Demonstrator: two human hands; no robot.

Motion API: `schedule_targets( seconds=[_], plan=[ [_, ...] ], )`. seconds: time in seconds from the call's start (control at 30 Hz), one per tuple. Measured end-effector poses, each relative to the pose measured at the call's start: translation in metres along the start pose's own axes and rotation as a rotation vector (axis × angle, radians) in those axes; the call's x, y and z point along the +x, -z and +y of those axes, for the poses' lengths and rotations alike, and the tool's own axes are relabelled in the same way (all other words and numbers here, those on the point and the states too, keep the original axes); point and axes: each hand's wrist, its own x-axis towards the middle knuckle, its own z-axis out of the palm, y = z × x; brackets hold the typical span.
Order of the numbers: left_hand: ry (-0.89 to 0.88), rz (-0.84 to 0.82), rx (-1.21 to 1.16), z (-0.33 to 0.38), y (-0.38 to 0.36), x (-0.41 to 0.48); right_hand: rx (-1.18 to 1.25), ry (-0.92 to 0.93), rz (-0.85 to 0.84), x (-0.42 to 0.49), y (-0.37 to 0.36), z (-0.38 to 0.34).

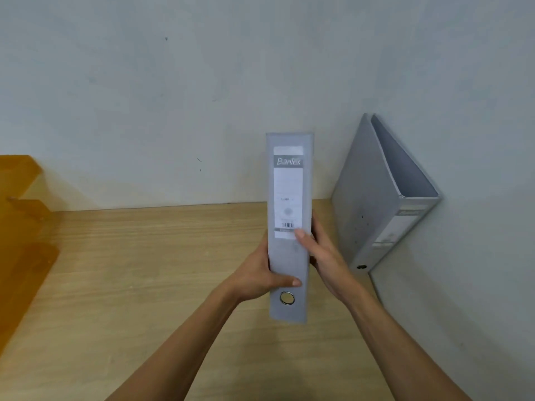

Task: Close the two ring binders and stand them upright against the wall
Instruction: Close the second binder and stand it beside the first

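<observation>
Binder [289, 198] closed, spine forward, clamped between left hand [260, 273] and right hand [321, 253], held left of standing binder [385, 204] at wall [202, 96]. Set down upright beside standing binder, back edge touching wall; release only once stable.

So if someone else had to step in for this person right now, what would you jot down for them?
Left hand: grip on the left side of the closed grey ring binder with the white spine label, thumb across its spine.
Right hand: holds the right side, thumb on the label.
That binder is upright, spine toward the camera, above the light wooden desk.
Second grey ring binder: closed, already standing in the right corner against the pale wall.
Left: set the held binder upright against the wall.
</observation>
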Motion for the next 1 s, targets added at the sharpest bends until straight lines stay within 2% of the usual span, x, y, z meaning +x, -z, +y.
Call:
schedule_targets(
  seconds=[0.17,0.33,0.47,0.6,0.73,1.0],
  plan=[
    [0.002,0.022,0.149,-0.029,-0.025,0.009,-0.304,-0.046,0.1,-0.026,0.02,0.016],
    [0.021,-0.04,0.204,-0.044,-0.042,0.023,-0.36,-0.086,0.16,-0.051,0.028,0.04],
    [-0.072,-0.09,0.212,-0.033,-0.067,0.035,-0.383,-0.093,0.27,-0.061,0.043,0.055],
    [-0.103,-0.074,0.258,-0.033,-0.08,0.056,-0.446,-0.097,0.332,-0.057,0.058,0.048],
    [-0.095,-0.035,0.231,-0.031,-0.089,0.083,-0.588,-0.149,0.472,-0.041,0.067,0.047],
    [-0.03,-0.024,0.208,-0.015,-0.101,0.116,-0.447,-0.216,0.717,-0.026,0.086,0.056]
  ],
)
